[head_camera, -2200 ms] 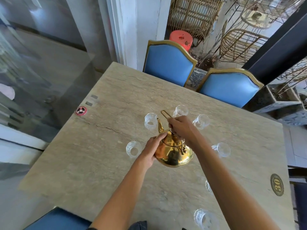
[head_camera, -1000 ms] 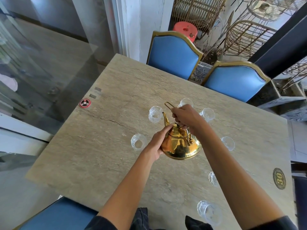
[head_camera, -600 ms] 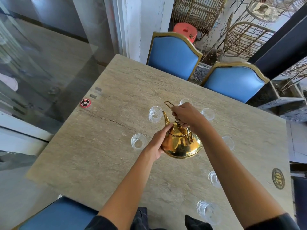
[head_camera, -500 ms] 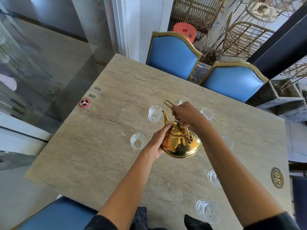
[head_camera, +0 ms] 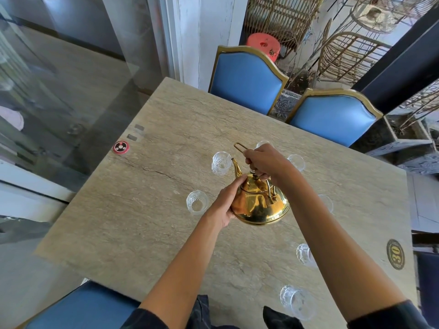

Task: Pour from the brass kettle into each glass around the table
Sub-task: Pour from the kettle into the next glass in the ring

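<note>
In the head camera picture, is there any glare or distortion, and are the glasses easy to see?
Head view: daylight is bright, and the brass kettle shows strong mirror reflections; the wide lens bends the table edges and the blue chairs; the clear glass by the spout is faint against the stone; the nearest glass looks slightly smeared near the frame edge.

the table (head_camera: pixel 133 224) lies bare across the left and lower-middle of the frame. a ring of glasses (head_camera: pixel 221 162) crowds the centre and lower right, and two blue chairs (head_camera: pixel 247 79) close the upper edge.
</note>
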A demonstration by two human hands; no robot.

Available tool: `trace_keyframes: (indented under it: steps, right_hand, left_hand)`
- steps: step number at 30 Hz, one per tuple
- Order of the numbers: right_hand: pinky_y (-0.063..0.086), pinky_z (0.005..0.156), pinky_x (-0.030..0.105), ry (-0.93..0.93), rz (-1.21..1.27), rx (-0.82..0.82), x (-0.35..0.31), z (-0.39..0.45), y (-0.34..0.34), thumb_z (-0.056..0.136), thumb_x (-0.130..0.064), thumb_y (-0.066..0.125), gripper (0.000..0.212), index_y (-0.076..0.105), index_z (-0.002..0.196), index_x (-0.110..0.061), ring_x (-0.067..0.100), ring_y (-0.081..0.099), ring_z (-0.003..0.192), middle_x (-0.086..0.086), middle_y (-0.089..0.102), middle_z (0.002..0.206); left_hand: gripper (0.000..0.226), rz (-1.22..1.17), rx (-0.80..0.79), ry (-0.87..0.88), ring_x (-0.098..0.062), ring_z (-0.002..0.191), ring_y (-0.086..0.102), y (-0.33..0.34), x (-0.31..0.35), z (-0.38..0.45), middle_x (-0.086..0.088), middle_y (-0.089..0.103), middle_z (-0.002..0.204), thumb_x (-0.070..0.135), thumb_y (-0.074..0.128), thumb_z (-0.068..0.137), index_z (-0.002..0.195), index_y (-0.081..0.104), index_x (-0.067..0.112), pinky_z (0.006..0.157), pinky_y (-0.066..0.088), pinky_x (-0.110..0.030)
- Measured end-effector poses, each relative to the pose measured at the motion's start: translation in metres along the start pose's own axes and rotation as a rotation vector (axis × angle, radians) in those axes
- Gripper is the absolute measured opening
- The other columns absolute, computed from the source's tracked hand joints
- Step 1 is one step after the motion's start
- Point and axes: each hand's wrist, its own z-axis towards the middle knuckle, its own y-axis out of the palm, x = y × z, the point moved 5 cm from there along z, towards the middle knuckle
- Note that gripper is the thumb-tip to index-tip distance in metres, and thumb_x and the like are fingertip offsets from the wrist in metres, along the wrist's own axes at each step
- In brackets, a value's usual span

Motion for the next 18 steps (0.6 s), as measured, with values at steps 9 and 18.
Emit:
trace_keyframes:
  steps: [9, 18]
  right_hand:
    - [0.022, 0.038, 0.017, -0.004, 0.009, -0.005, 0.0007, -0.0029, -0.0016, 0.100, -0.013, 0.050, 0.027, 0.057, 0.074, -0.007, 0.013, 0.031, 0.046, 0.005, 0.043, 0.060]
    - [0.022, 0.038, 0.018, -0.001, 0.001, -0.014, 0.0013, -0.0057, -0.0032, 0.100, -0.014, 0.049, 0.028, 0.056, 0.074, -0.007, 0.013, 0.031, 0.046, 0.006, 0.042, 0.061]
  left_hand:
    - [0.066, 0.011, -0.007, -0.004, -0.028, 0.124, 0.077, 0.0027, 0.0017, -0.0074, -0.004, 0.086, 0.124, 0.079, 0.072, 0.091, 0.134, 0.079, 0.029, 0.113, 0.058, -0.057]
    - [0.066, 0.006, -0.022, -0.003, -0.029, 0.125, 0.077, 0.0051, 0.0011, -0.0087, -0.005, 0.085, 0.125, 0.078, 0.072, 0.091, 0.133, 0.079, 0.028, 0.114, 0.058, -0.058]
